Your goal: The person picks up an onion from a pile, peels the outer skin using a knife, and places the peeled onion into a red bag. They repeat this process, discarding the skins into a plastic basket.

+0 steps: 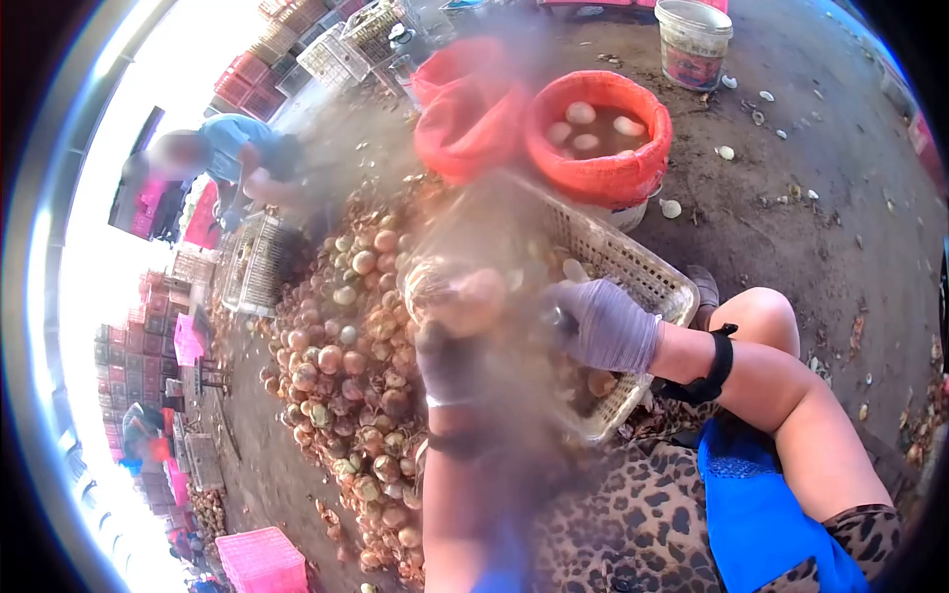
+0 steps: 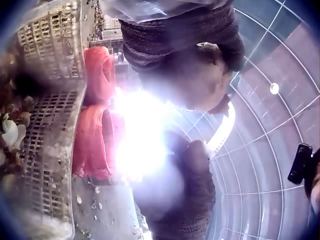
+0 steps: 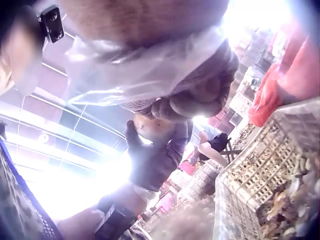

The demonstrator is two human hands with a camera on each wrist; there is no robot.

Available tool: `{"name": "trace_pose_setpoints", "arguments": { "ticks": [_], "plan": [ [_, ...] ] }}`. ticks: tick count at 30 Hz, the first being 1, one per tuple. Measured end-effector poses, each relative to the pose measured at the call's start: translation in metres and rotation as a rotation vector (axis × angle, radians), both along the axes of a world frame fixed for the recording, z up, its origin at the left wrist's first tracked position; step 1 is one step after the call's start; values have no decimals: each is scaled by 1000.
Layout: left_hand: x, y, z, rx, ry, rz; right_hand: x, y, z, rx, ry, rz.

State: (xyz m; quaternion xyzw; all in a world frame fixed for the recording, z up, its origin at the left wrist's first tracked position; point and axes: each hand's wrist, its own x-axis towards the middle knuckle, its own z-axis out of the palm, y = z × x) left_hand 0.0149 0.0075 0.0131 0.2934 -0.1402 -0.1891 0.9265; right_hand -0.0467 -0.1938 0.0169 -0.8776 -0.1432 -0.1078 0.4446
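Observation:
My left hand (image 1: 450, 358), in a dark knit glove, grips a round brownish scallop (image 1: 465, 296) above a white plastic basket (image 1: 643, 277). In the left wrist view the same scallop (image 2: 192, 80) sits in the dark gloved fingers (image 2: 165, 35). My right hand (image 1: 603, 324), in a grey glove, is curled round a small knife (image 1: 560, 318) just right of the scallop. Its pale blade (image 2: 223, 131) shows in the left wrist view. The right wrist view shows the curled right fingers (image 3: 195, 102), with the left hand (image 3: 155, 157) and the scallop (image 3: 150, 127) beyond them.
A big heap of scallops (image 1: 346, 346) lies to the left on the ground. Two red mesh-lined buckets (image 1: 598, 168) stand behind the basket, one holding white meat (image 1: 593, 124). A white pail (image 1: 692, 44) stands further back. Another person (image 1: 227, 148) works at far left, with pink crates (image 1: 262, 558) around.

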Motion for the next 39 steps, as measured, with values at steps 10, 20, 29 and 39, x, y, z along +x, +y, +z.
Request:
{"name": "trace_pose_setpoints", "arguments": {
  "ticks": [10,20,29,39],
  "plan": [
    [13,11,-3,225,-149,58,7,-1,10,-78,127,44],
    [19,37,-23,183,86,30,17,13,10,-339,254,5],
    [25,25,-12,329,137,124,29,2,16,-475,336,17],
    [18,24,-29,212,201,13,30,-3,28,-617,386,145]
  ]
}}
